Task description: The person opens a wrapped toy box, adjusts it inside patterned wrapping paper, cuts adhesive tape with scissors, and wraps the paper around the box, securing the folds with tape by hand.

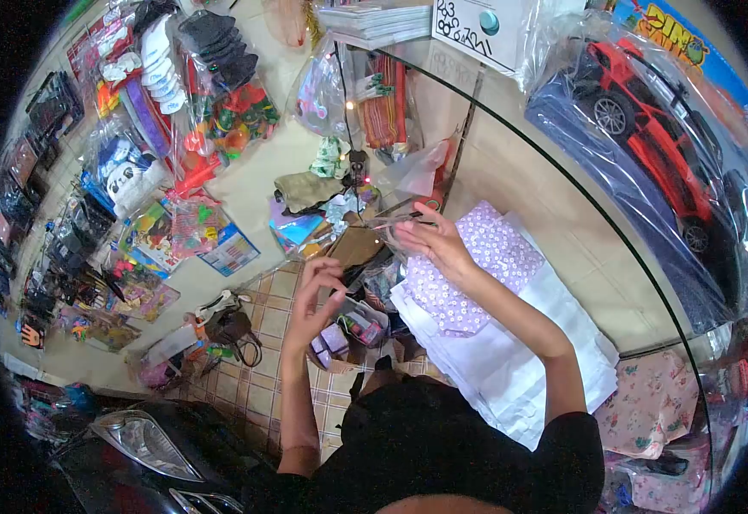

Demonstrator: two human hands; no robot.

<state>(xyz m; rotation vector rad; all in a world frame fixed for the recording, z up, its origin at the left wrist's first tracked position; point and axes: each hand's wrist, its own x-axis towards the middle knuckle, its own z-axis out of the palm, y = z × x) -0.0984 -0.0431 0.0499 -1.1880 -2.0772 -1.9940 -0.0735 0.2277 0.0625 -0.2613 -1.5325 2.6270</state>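
While gripping a clear plastic bag (pixel 372 233) just beside the purple floral fabric (pixel 477 265), left hand (pixel 316 295) and right hand (pixel 434 244) both pinching its edges; best held taut, mouth open.

I count two hands of mine, the left hand (pixel 316 295) and the right hand (pixel 436 244). One purple flowered cloth (pixel 485 265) lies on one stack of white sheets (pixel 511 360). One red toy car (pixel 648 128) in plastic sits far right. One pink flowered cloth (pixel 648 403) lies near right. Hanging toy packets (pixel 177 223) on the left are perhaps a dozen; too cluttered to count.
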